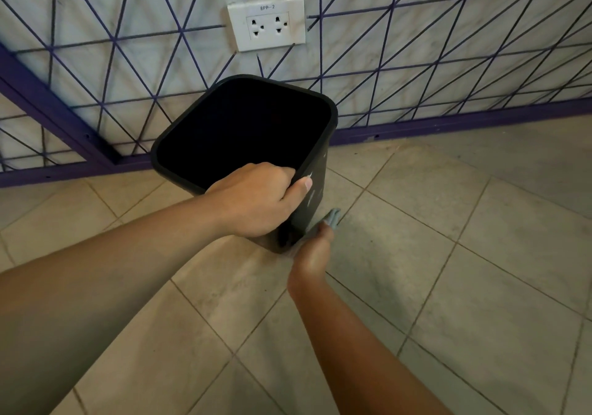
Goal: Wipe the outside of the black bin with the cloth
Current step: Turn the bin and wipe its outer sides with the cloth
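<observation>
1. The black bin (246,132) stands on the tiled floor (448,254), tipped so that its open mouth faces up toward the camera; its inside is dark and nothing can be made out in it.
2. The left hand (256,199) holds the bin by its near rim: the fingers curl over the edge into the opening while the thumb presses on the outer wall, so the grip is clamped on the bin's rim.
3. The outer wall just below that thumb carries pale smudges or streaks.
4. The right hand (312,254) is low on the bin's near right side, close to its base, with its palm turned toward the wall.
5. The cloth (333,218), a pale blue-grey piece, pokes out above the right hand's fingers and lies against the bin's lower outer wall. Most of the cloth is hidden behind the hand.
6. The right hand's grip is closed around the cloth, pressing it to the bin; the fingertips themselves are out of sight.
7. Behind the bin rises a pale wall crossed by thin purple lines (416,46), with a purple skirting band (448,124) where it meets the floor.
8. Above the bin, a white double socket plate (266,23) sits on that wall, marked with a small label.
9. Both forearms are bare and reach in toward the bin from the lower edge.
</observation>
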### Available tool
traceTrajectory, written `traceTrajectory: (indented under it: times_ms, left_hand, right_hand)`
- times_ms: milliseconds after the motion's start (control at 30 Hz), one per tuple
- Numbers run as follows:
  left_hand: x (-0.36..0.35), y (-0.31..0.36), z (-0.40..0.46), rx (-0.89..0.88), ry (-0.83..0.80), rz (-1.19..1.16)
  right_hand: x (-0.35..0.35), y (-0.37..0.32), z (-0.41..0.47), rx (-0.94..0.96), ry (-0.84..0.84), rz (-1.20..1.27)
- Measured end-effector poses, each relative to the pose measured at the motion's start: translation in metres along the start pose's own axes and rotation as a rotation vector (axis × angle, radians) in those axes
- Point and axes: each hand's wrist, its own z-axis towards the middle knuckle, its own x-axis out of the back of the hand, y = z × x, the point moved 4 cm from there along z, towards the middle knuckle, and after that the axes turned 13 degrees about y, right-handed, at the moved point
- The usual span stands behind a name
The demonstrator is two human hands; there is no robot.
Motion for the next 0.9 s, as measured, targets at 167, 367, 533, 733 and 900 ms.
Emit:
traceTrajectory:
  times_ms: [167,367,533,733,900]
  left_hand:
    - [0.000,0.006,-0.010,-0.064,-0.038,0.064]
    - [-0.002,0.004,-0.020,-0.098,-0.037,0.121]
    - [-0.007,0.010,-0.018,-0.076,-0.016,0.074]
    - [-0.006,0.011,-0.015,-0.056,0.017,0.056]
    - [-0.006,0.010,-0.014,-0.058,0.018,0.048]
  right_hand:
    - [-0.008,-0.014,0.024,0.183,-0.174,-0.221]
    - [0.010,-0.032,0.010,0.076,-0.214,-0.221]
    - [-0.013,-0.006,0.044,0.166,-0.154,-0.239]
    - [-0.029,0.015,0.082,0.280,-0.161,-0.373]
    - [-0.028,0.015,0.064,0.222,-0.147,-0.328]
